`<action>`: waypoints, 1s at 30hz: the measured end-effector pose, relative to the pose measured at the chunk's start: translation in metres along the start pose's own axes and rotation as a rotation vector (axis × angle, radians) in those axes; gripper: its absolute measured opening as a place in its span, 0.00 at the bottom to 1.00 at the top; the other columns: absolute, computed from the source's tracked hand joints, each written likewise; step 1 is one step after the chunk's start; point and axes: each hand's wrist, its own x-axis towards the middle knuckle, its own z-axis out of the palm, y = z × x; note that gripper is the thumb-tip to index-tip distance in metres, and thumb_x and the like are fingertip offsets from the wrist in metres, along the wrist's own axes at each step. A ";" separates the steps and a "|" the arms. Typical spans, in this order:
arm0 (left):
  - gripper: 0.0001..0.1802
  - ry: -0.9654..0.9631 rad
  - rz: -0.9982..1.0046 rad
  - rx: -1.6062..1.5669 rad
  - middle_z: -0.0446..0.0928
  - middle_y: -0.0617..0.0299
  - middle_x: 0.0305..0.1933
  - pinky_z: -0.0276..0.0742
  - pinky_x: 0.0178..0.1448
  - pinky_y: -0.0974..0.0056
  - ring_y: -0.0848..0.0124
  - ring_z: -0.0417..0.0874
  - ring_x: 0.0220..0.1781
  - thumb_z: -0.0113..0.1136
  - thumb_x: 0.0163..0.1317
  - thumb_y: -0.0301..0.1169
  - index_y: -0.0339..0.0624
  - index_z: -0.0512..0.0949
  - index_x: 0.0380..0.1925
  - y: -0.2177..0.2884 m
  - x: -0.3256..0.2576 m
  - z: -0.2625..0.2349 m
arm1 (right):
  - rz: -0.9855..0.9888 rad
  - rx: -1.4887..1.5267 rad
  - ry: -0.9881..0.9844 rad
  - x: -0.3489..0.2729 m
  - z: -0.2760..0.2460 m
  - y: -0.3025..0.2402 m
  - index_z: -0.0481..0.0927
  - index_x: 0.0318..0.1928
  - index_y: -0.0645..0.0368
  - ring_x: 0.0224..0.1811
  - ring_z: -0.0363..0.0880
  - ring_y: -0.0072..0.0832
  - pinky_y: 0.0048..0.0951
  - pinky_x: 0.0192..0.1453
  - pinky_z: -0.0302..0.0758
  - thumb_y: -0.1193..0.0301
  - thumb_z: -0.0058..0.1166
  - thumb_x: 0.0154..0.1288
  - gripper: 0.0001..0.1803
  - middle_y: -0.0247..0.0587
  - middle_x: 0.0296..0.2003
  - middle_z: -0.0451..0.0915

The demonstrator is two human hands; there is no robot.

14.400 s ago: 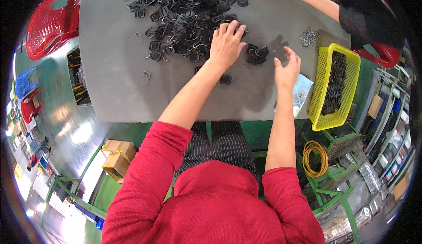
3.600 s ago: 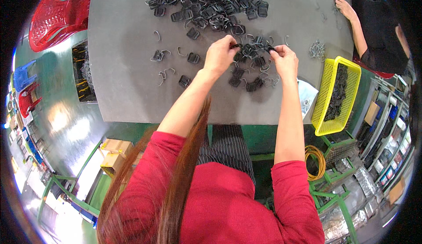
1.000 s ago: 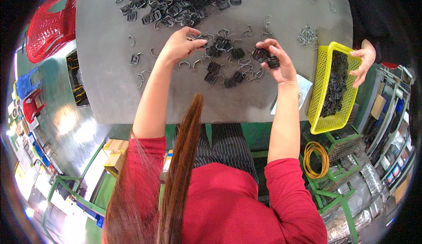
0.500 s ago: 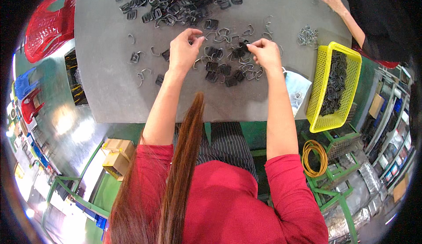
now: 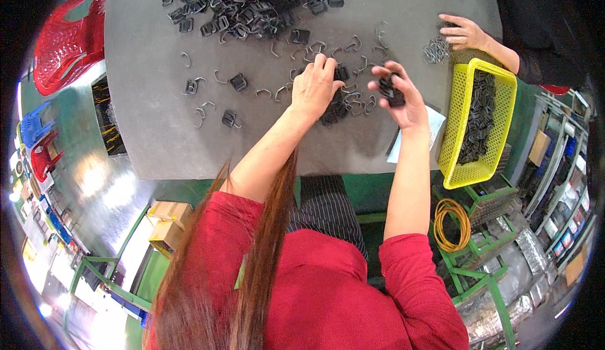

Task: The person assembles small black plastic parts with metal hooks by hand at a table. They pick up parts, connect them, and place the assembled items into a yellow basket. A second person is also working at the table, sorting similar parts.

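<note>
Right hand (image 5: pixel 400 95) lifted gripping black clip (image 5: pixel 389 90)

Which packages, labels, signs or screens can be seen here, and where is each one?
Cardboard boxes: on the floor, lower left, beside the green table frame; small, brown, box-shaped.
Paper sheet: on the grey table edge, below the right hand, beside the yellow basket; flat, white.
No signs or screens can be made out.
</note>
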 end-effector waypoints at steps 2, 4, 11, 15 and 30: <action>0.18 -0.003 0.036 -0.022 0.76 0.58 0.38 0.78 0.40 0.57 0.59 0.81 0.40 0.68 0.48 0.37 0.43 0.74 0.37 -0.004 0.003 0.001 | -0.018 -0.232 -0.045 0.032 0.010 0.005 0.77 0.40 0.57 0.36 0.79 0.24 0.16 0.24 0.69 0.65 0.58 0.59 0.12 0.37 0.36 0.80; 0.16 0.002 -0.014 -0.213 0.78 0.57 0.36 0.77 0.39 0.59 0.58 0.82 0.39 0.67 0.49 0.34 0.41 0.75 0.36 -0.009 0.001 -0.008 | -0.017 -0.563 -0.072 0.065 0.030 0.008 0.78 0.41 0.58 0.36 0.80 0.26 0.19 0.27 0.72 0.64 0.58 0.59 0.13 0.38 0.36 0.81; 0.09 -0.218 -0.439 -1.463 0.78 0.62 0.35 0.69 0.29 0.73 0.75 0.77 0.33 0.59 0.60 0.26 0.42 0.75 0.40 -0.084 -0.034 -0.088 | -0.400 -1.867 0.079 0.131 0.094 0.038 0.81 0.38 0.53 0.42 0.81 0.37 0.40 0.44 0.76 0.59 0.63 0.51 0.16 0.42 0.35 0.82; 0.06 -0.233 -0.315 -1.722 0.74 0.54 0.51 0.77 0.32 0.70 0.67 0.80 0.44 0.56 0.61 0.27 0.44 0.73 0.39 -0.117 -0.044 -0.092 | -0.206 -1.580 -0.085 0.134 0.077 0.026 0.84 0.35 0.52 0.38 0.83 0.35 0.36 0.42 0.77 0.55 0.61 0.52 0.16 0.44 0.36 0.83; 0.18 -0.035 -0.339 -0.547 0.80 0.51 0.26 0.74 0.35 0.61 0.65 0.80 0.26 0.57 0.59 0.43 0.37 0.80 0.35 -0.060 -0.023 -0.051 | 0.136 -0.268 -0.092 0.000 0.015 0.017 0.77 0.37 0.56 0.28 0.77 0.20 0.13 0.17 0.63 0.65 0.57 0.60 0.09 0.33 0.31 0.77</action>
